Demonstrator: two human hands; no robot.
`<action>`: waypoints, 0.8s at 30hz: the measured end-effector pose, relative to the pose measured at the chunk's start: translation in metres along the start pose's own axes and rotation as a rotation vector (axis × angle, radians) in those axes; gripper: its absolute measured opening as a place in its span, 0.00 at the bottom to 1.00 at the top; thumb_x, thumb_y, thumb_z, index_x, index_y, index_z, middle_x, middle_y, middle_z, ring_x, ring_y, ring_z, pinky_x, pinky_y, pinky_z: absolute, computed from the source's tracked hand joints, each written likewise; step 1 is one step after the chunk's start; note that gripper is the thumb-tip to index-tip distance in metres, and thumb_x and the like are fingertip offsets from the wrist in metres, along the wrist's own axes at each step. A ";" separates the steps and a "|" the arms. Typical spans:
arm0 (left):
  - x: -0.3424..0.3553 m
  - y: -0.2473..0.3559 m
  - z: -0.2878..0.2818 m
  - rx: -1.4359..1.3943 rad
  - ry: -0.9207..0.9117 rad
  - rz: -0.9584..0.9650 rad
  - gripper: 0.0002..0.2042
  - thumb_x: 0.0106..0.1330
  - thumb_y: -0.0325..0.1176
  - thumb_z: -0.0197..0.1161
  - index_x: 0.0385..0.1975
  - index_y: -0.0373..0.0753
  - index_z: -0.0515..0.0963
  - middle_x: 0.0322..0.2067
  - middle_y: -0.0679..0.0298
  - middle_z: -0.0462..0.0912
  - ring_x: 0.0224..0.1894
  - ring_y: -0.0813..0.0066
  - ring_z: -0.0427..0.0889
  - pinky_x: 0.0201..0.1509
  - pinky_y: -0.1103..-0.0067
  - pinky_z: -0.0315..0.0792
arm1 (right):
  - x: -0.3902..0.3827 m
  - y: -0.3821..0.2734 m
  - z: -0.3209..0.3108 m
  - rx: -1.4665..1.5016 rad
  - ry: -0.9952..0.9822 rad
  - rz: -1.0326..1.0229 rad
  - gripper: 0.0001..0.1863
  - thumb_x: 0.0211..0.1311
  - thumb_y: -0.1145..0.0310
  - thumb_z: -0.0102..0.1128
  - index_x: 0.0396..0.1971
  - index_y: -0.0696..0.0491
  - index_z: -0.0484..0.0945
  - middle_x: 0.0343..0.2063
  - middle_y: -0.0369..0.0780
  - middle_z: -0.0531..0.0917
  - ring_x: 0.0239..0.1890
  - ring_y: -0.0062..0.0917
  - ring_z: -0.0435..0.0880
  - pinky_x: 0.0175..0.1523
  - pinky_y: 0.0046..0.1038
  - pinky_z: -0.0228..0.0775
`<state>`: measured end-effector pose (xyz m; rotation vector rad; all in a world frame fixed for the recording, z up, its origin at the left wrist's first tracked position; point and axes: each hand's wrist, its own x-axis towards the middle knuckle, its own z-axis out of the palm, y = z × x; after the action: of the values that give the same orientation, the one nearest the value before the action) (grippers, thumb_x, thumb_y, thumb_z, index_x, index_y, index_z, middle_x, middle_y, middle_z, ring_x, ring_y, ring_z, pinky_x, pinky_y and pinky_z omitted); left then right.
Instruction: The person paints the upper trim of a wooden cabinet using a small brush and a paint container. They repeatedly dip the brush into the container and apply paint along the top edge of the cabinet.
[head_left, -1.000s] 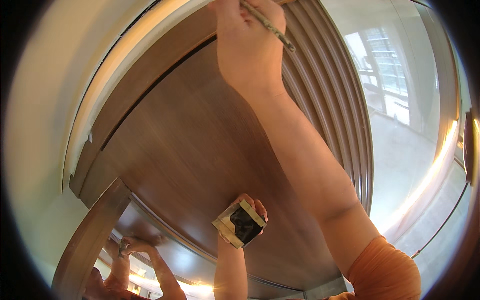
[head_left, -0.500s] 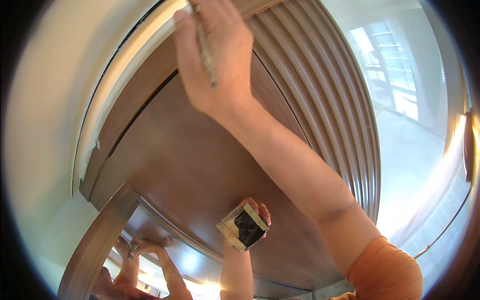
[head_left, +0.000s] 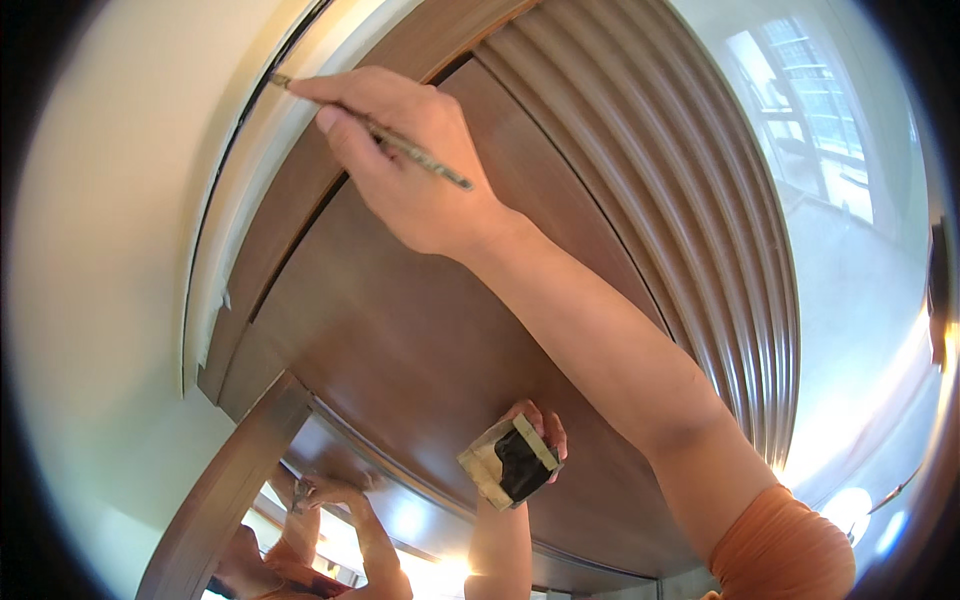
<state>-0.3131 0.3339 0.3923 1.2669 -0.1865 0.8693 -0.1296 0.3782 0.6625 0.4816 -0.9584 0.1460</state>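
My right hand [head_left: 430, 195] is raised near the top of the view, its fingers closed in a pen grip round a thin paintbrush [head_left: 432, 165]. The brush's far end points left and meets, or nearly meets, a narrow black line [head_left: 240, 122] between pale surfaces. Lower down, my left hand [head_left: 548, 428] holds a small boxy tub [head_left: 486, 468] from behind, with its fingers curled over the edge. Inside the tub lies black paint-like stuff [head_left: 522, 472]. Part of the left hand is hidden behind the tub.
Brown wood panelling [head_left: 400, 330] spans the middle, with ribbed slats [head_left: 640, 150] to its right. A wooden frame [head_left: 225, 485] borders a mirror [head_left: 335, 455] at lower left, which reflects a person's arms. A glossy white surface [head_left: 850, 260] lies at far right.
My right hand has turned and moved a little left and down, so the brush now reaches toward the black line. The left hand and tub sit slightly farther right as the whole view shifts.
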 end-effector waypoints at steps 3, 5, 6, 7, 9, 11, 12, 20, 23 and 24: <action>-0.002 0.006 -0.003 0.069 -0.039 -0.079 0.22 0.76 0.47 0.57 0.52 0.30 0.67 0.45 0.35 0.74 0.36 0.47 0.87 0.38 0.63 0.87 | 0.015 -0.007 -0.034 0.040 0.070 0.143 0.13 0.73 0.71 0.56 0.51 0.57 0.84 0.33 0.38 0.84 0.33 0.21 0.78 0.41 0.27 0.72; -0.005 0.007 -0.004 0.060 -0.045 -0.085 0.18 0.77 0.42 0.57 0.53 0.33 0.66 0.47 0.37 0.74 0.39 0.46 0.87 0.41 0.60 0.85 | 0.028 -0.011 -0.056 0.090 0.103 0.176 0.13 0.74 0.70 0.55 0.50 0.58 0.84 0.34 0.36 0.84 0.34 0.18 0.77 0.42 0.27 0.72; -0.006 0.013 -0.005 0.042 -0.034 -0.082 0.17 0.77 0.41 0.57 0.52 0.33 0.66 0.47 0.37 0.74 0.40 0.45 0.86 0.42 0.60 0.85 | 0.038 -0.005 -0.055 0.119 0.185 0.194 0.13 0.72 0.71 0.56 0.49 0.59 0.84 0.34 0.40 0.84 0.34 0.22 0.79 0.42 0.27 0.71; -0.006 0.013 -0.006 0.016 -0.033 -0.083 0.16 0.77 0.41 0.57 0.52 0.34 0.67 0.47 0.38 0.74 0.41 0.45 0.86 0.42 0.60 0.85 | 0.045 -0.004 -0.063 0.124 0.232 0.156 0.12 0.72 0.71 0.56 0.48 0.59 0.84 0.32 0.40 0.84 0.33 0.23 0.79 0.41 0.27 0.70; -0.007 0.016 -0.006 0.014 -0.037 -0.109 0.15 0.77 0.38 0.57 0.51 0.34 0.66 0.48 0.38 0.75 0.42 0.45 0.86 0.43 0.60 0.84 | 0.057 -0.001 -0.084 0.100 0.321 0.096 0.12 0.71 0.72 0.56 0.47 0.60 0.84 0.27 0.39 0.82 0.29 0.23 0.78 0.37 0.28 0.69; -0.007 0.015 -0.006 0.028 -0.034 -0.097 0.14 0.77 0.38 0.57 0.50 0.34 0.66 0.48 0.38 0.75 0.42 0.45 0.86 0.44 0.61 0.84 | 0.071 0.001 -0.104 0.056 0.351 0.045 0.15 0.75 0.69 0.53 0.51 0.62 0.81 0.29 0.40 0.81 0.32 0.24 0.77 0.40 0.29 0.70; -0.007 0.015 -0.005 0.022 -0.026 -0.087 0.14 0.77 0.37 0.57 0.50 0.34 0.66 0.48 0.38 0.75 0.42 0.45 0.86 0.43 0.61 0.84 | 0.079 0.001 -0.113 0.025 0.335 0.024 0.18 0.78 0.66 0.50 0.56 0.63 0.77 0.33 0.40 0.80 0.37 0.25 0.77 0.45 0.30 0.70; -0.006 0.013 -0.003 0.012 -0.025 -0.071 0.17 0.76 0.38 0.59 0.52 0.32 0.67 0.48 0.36 0.74 0.42 0.44 0.87 0.45 0.61 0.84 | 0.086 -0.007 -0.113 -0.071 0.436 0.053 0.17 0.78 0.67 0.51 0.56 0.62 0.77 0.38 0.40 0.83 0.42 0.23 0.80 0.51 0.25 0.71; -0.007 0.013 -0.005 0.018 -0.034 -0.058 0.20 0.74 0.41 0.61 0.54 0.30 0.67 0.48 0.34 0.74 0.42 0.44 0.87 0.44 0.60 0.85 | 0.070 -0.004 -0.077 -0.269 0.496 -0.242 0.10 0.68 0.74 0.57 0.45 0.61 0.83 0.27 0.43 0.83 0.31 0.33 0.81 0.37 0.32 0.69; -0.008 0.012 -0.007 0.015 -0.037 -0.051 0.22 0.74 0.42 0.62 0.54 0.30 0.67 0.48 0.34 0.73 0.42 0.43 0.86 0.44 0.60 0.86 | 0.062 -0.004 -0.065 -0.286 0.426 -0.207 0.11 0.69 0.73 0.58 0.46 0.60 0.83 0.30 0.43 0.84 0.33 0.32 0.81 0.40 0.30 0.69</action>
<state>-0.3281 0.3367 0.3944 1.2972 -0.1762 0.8057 -0.0441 0.3983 0.6807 0.2669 -0.4963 -0.0747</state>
